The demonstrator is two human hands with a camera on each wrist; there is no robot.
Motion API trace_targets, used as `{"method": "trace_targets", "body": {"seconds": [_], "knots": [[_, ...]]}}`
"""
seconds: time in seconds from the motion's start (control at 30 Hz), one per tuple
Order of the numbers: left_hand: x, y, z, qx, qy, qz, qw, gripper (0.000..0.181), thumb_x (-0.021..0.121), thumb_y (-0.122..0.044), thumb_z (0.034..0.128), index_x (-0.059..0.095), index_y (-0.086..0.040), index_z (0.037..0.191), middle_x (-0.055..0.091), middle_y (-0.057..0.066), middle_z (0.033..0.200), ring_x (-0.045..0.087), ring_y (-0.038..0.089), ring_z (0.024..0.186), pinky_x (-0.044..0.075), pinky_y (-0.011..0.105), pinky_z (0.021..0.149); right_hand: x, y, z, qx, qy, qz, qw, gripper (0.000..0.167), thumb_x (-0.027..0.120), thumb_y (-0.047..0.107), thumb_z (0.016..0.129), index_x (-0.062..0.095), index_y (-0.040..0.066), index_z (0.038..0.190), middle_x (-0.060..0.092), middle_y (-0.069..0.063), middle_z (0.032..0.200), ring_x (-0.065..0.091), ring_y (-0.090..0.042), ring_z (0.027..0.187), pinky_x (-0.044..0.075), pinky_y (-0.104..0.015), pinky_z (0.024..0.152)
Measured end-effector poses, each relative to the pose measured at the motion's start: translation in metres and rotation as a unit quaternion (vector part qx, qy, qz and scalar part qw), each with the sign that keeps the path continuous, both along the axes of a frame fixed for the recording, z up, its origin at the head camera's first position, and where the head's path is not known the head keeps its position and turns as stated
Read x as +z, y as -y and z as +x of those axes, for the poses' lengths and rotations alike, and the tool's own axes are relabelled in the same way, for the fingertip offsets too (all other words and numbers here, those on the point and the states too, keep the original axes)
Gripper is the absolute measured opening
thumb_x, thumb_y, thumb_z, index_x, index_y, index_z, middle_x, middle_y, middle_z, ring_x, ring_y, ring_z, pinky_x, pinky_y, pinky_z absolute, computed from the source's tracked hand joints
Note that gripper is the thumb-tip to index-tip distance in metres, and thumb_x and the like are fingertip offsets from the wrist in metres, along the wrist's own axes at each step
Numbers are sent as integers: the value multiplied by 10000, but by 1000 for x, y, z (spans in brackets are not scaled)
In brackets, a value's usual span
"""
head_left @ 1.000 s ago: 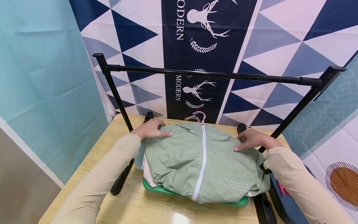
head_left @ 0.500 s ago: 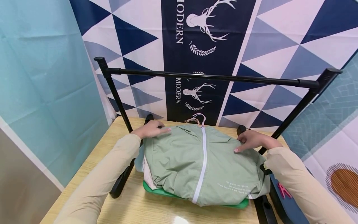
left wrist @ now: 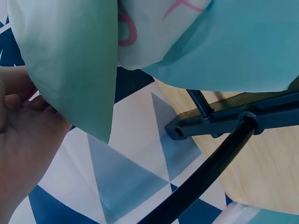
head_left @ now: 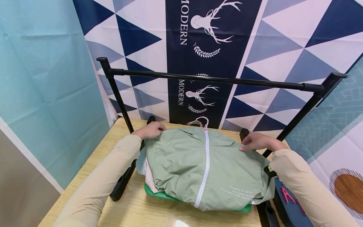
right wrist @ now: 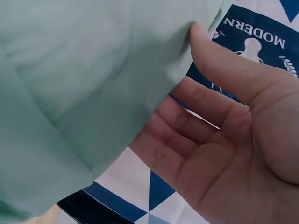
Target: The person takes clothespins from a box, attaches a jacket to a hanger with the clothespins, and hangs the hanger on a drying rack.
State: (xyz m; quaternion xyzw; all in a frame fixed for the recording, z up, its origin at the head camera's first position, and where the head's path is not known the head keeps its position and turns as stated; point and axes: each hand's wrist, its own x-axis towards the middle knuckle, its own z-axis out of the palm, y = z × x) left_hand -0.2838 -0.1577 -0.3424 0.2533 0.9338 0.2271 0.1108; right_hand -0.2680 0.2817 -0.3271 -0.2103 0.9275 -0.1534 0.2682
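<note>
A sage-green garment [head_left: 181, 164] with a white zipper lies spread over other cloth and a green tray or board [head_left: 163, 194]. At its upper left corner my left hand [head_left: 151, 130] pinches the edge; in the left wrist view the fingers of that hand [left wrist: 28, 112] are partly behind the cloth. My right hand [head_left: 256, 141] holds the upper right edge. In the right wrist view the thumb of the right hand [right wrist: 233, 121] lies on the front of the green cloth [right wrist: 93, 84], with the other fingers behind it. A pink-white cord loop [head_left: 204, 119] stands at the collar.
A black rack [head_left: 181, 76] spans the table [head_left: 130, 208], its bar above and behind the garment, its feet on both sides. A dark blue item with red letters [head_left: 289, 201] lies at the right. Patterned cloth [head_left: 141, 31] hangs behind, light blue cloth [head_left: 48, 78] at the left.
My left thumb has drawn back from the top of the garment to its edge. My right thumb has shifted slightly towards the edge, and the garment lies nearly the same.
</note>
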Motion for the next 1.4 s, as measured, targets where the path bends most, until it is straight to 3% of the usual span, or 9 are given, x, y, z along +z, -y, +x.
{"method": "trace_targets", "body": {"seconds": [0.13,0.27,0.5,0.73,1.1,1.4], "knots": [[-1,0,-2,-160,-156,-33,9997,331,448,17,934,702,-54,1134,685,139,1156,610,241,966,473,298,837,-1,-3,-4,-168,203,-60,9996,352,608,335,937,710,35,1089,739,-38,939,639,-89,789,580,-378,750],[-1,1,-4,-250,-308,-10,9992,310,489,50,905,721,-46,1086,709,131,1064,586,196,847,453,263,761,-3,-5,-8,-312,351,-141,9988,355,610,344,936,711,46,1100,741,-38,962,655,-91,831,587,-391,779],[-2,0,-5,-266,-226,-8,9994,299,517,49,904,708,-23,1123,710,150,1082,658,268,979,548,362,877,-7,-9,-9,-354,583,-371,9970,364,699,317,872,712,26,1090,738,-36,948,635,-102,809,576,-331,768],[-2,2,-5,-214,-361,47,9991,297,553,60,891,707,-13,1136,715,159,1102,668,292,1028,558,386,905,-12,-11,-8,-325,-64,-649,9973,235,748,222,827,711,18,938,558,37,701,476,-87,630,406,-233,630],[2,7,-6,-159,-334,262,9990,308,606,67,859,708,-11,1139,709,156,1142,679,283,1026,571,365,882,-16,-14,-7,-229,-641,-753,9948,215,706,246,867,719,47,948,636,26,771,482,-58,649,408,-214,619],[5,11,-2,-80,-345,541,9979,288,659,52,847,724,-29,1115,713,147,1138,689,272,991,579,351,854,-16,-25,2,-151,-1312,-1067,9855,183,724,243,851,745,87,944,669,15,780,485,-10,643,440,-202,594]]}}
